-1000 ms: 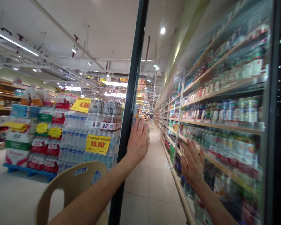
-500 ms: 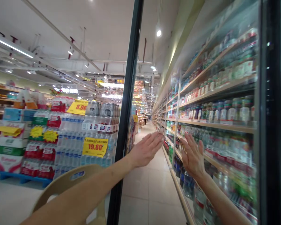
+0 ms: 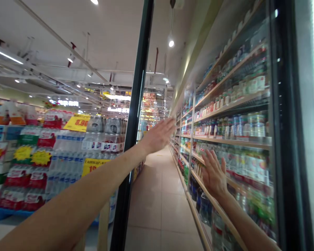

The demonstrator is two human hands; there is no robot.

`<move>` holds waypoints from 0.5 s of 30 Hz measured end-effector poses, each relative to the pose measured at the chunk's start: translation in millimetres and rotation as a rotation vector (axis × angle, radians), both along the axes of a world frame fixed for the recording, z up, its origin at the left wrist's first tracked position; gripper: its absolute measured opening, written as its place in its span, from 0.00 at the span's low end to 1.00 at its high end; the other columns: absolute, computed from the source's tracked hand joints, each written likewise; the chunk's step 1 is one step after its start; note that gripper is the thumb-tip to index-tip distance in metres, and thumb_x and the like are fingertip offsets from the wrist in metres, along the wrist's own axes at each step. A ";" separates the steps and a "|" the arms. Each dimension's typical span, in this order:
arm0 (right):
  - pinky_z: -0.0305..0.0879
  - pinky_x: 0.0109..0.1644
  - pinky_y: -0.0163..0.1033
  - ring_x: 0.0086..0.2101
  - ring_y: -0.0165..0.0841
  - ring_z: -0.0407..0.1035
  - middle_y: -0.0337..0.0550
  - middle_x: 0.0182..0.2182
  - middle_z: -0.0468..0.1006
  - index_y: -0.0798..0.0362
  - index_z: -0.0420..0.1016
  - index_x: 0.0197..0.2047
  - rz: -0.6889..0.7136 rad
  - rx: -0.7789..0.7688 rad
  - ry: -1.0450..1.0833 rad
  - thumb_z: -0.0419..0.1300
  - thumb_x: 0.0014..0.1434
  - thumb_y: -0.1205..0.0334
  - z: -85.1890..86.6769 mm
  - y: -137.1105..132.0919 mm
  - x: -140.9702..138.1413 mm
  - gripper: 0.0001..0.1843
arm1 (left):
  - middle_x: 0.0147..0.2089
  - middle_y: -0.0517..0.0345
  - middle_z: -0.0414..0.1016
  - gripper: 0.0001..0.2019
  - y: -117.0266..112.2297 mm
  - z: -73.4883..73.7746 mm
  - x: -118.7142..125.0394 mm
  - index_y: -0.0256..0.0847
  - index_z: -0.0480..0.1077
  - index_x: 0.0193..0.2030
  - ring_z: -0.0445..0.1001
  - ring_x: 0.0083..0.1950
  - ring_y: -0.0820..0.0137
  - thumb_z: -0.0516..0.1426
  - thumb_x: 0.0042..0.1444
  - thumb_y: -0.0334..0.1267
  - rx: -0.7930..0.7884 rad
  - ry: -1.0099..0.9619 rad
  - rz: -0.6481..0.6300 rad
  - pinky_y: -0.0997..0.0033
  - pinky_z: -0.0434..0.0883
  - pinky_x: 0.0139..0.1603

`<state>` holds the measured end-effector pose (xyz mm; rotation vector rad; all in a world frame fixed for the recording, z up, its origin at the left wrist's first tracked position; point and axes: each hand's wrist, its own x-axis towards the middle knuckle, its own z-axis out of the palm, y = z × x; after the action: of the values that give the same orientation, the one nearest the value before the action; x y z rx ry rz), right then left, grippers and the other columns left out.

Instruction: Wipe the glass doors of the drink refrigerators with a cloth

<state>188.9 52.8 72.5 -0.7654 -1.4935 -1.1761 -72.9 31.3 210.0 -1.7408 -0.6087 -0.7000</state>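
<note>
A glass door (image 3: 162,195) with a dark frame stands before me, a sheen lying over its pane. My left hand (image 3: 159,136) is raised in front of the pane, its fingers straight and held together, with nothing in it. Lower and to the right, my right hand (image 3: 214,172) is also open, palm towards the glass and thumb apart from the fingers. I cannot tell whether either hand touches the pane. Bottled drinks (image 3: 251,164) on long shelves (image 3: 232,140) show behind the right hand, by view or reflection in the glass.
The door's dark edge (image 3: 137,101) rises left of centre, and another dark upright (image 3: 285,122) stands at right. Stacked packs of bottled water (image 3: 65,160) with yellow price signs (image 3: 77,122) fill the left. A beige chair part (image 3: 103,223) shows below my left forearm.
My left hand has moved up along the pane, while my right hand stays at about the same height. The surroundings have shifted left in view, and less of the beige chair shows.
</note>
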 end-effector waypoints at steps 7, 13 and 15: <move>0.39 0.66 0.54 0.64 0.38 0.48 0.49 0.62 0.60 0.48 0.47 0.66 -0.008 -0.009 -0.003 0.48 0.61 0.66 -2.1 -1.5 4.8 0.31 | 0.68 0.51 0.53 0.21 2.1 0.1 15.8 0.37 0.57 0.61 0.45 0.70 0.65 0.46 0.61 0.34 -0.007 0.186 -0.025 0.60 0.48 0.68; 0.39 0.66 0.54 0.63 0.38 0.49 0.49 0.61 0.62 0.48 0.47 0.67 -0.007 -0.003 0.023 0.47 0.61 0.66 -4.6 -2.8 8.5 0.31 | 0.68 0.43 0.51 0.23 0.6 5.0 28.0 0.31 0.55 0.62 0.45 0.70 0.61 0.47 0.60 0.34 0.023 -0.144 0.007 0.57 0.49 0.67; 0.39 0.66 0.54 0.63 0.39 0.49 0.49 0.62 0.60 0.48 0.45 0.67 -0.017 -0.020 0.024 0.47 0.61 0.66 -6.3 -2.7 10.0 0.31 | 0.68 0.46 0.52 0.22 -0.4 -7.8 35.1 0.33 0.57 0.61 0.45 0.70 0.63 0.47 0.60 0.34 0.008 -0.044 -0.015 0.58 0.49 0.67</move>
<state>198.8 50.1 66.2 -0.8043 -1.4838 -1.1628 -37.8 30.9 202.2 -1.7281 -0.6228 -0.7523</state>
